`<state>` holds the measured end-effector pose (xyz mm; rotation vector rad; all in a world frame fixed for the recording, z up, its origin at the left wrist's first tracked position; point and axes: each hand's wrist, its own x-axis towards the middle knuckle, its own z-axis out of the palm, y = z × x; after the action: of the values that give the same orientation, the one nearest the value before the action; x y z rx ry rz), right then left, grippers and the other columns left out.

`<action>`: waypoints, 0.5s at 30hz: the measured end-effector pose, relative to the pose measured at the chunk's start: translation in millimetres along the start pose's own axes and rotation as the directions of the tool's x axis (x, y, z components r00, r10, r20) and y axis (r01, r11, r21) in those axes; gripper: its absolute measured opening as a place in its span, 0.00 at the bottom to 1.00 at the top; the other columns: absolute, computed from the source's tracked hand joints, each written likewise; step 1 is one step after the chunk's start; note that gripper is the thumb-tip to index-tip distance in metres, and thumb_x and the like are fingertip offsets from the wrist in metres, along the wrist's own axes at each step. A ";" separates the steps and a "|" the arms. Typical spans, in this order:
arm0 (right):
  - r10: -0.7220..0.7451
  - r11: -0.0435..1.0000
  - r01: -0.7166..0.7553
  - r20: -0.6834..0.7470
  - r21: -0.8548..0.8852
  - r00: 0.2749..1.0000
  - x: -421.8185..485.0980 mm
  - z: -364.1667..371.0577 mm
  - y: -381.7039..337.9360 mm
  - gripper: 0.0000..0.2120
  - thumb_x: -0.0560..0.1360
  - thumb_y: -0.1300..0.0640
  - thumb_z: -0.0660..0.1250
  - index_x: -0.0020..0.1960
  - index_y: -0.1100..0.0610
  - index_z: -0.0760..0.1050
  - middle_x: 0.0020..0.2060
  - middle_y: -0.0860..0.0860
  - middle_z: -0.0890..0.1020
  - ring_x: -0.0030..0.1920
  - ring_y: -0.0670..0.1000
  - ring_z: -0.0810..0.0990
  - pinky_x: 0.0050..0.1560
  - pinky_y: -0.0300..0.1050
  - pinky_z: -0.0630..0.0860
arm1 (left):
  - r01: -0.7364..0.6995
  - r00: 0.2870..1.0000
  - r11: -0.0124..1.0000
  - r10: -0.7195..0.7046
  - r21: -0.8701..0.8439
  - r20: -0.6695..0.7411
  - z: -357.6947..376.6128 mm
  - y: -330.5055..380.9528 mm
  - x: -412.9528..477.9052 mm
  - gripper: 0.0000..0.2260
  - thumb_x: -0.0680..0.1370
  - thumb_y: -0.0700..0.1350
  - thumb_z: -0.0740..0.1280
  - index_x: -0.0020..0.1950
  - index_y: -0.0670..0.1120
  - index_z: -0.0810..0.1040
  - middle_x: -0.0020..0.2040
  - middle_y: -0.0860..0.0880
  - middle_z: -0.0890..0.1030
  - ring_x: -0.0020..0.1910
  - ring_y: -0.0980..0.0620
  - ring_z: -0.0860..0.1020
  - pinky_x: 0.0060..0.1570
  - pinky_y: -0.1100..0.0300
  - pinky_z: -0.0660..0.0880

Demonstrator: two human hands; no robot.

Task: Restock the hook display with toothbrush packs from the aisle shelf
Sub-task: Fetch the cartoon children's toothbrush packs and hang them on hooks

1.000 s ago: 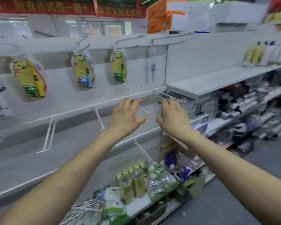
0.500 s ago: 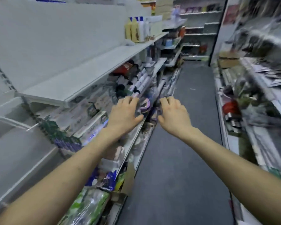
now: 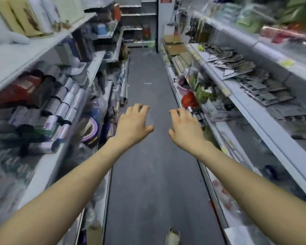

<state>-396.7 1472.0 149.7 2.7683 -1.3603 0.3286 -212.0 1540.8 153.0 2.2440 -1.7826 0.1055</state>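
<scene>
Though blurred, shows a narrow shop aisle: dark grey floor (image 3: 148, 174) between white shelves (image 3: 16, 57) crowded with goods (image 3: 65, 101). Holds nothing in left hand (image 3: 132, 124) or right hand (image 3: 185, 128), both outstretched over the floor, palms down, fingers loosely curled. Cannot tell toothbrush packs among the goods.

Two hands (image 3: 132, 124) (image 3: 185, 128); two shelving runs (image 3: 16, 57) (image 3: 261, 128); one grey aisle floor (image 3: 148, 174).

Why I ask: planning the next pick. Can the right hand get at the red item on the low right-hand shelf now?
Probably yes. The right hand holds nothing, and the red item lies just ahead of it in plain view; only a silver cylinder sits between them.
</scene>
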 end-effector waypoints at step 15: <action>-0.058 0.998 0.057 0.039 0.023 0.998 353.6 72.9 81.3 0.27 0.77 0.52 0.68 0.73 0.57 0.66 0.65 0.57 0.72 0.65 0.62 0.74 0.58 0.56 0.73 | 0.043 0.999 0.997 -0.042 0.058 -0.012 68.2 -80.6 335.0 0.32 0.76 0.59 0.70 0.76 0.51 0.67 0.71 0.48 0.71 0.69 0.42 0.71 0.60 0.45 0.74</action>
<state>-238.4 1137.5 146.8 2.8404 -1.2897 0.2903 -61.8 1223.3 149.3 2.3157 -1.7471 0.1623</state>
